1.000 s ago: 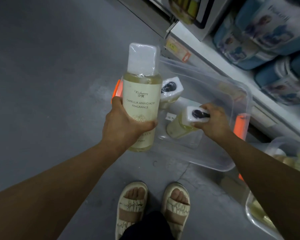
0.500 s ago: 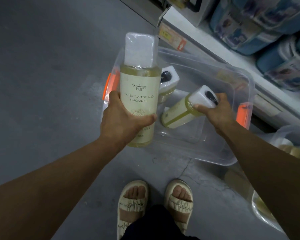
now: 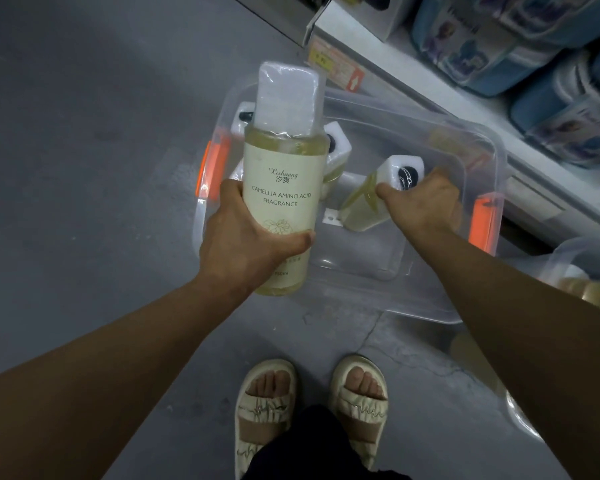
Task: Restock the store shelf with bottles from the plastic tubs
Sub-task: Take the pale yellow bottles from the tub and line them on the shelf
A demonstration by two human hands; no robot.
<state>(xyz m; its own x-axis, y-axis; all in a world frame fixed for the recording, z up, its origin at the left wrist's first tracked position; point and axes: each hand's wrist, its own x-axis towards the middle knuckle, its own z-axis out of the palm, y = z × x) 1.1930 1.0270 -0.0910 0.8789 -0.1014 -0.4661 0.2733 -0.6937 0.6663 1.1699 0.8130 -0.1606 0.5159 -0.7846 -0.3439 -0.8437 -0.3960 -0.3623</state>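
Observation:
My left hand (image 3: 246, 240) grips the lower part of a pale yellow bottle (image 3: 284, 174) with a cream label and a wrapped white cap, held upright above the left side of a clear plastic tub (image 3: 440, 299) with orange handles. Inside the tub, my right hand (image 3: 426, 202) holds a second bottle (image 3: 364, 206) by its neck, just below the white cap, tilted and lifted off the tub floor. Two more bottles stand in the tub: one (image 3: 336, 150) just right of the held bottle and one (image 3: 241, 121) at the far left, both partly hidden.
The white store shelf (image 3: 392, 77) runs diagonally along the upper right, with a price tag (image 3: 336, 65) on its edge and blue packages (image 3: 482, 43) above. A second clear tub (image 3: 582, 278) with bottles sits at the right. My sandalled feet (image 3: 312, 407) stand on the grey floor.
My right hand has lifted its bottle higher inside the tub and tipped it more upright. The left hand keeps its bottle upright in about the same place.

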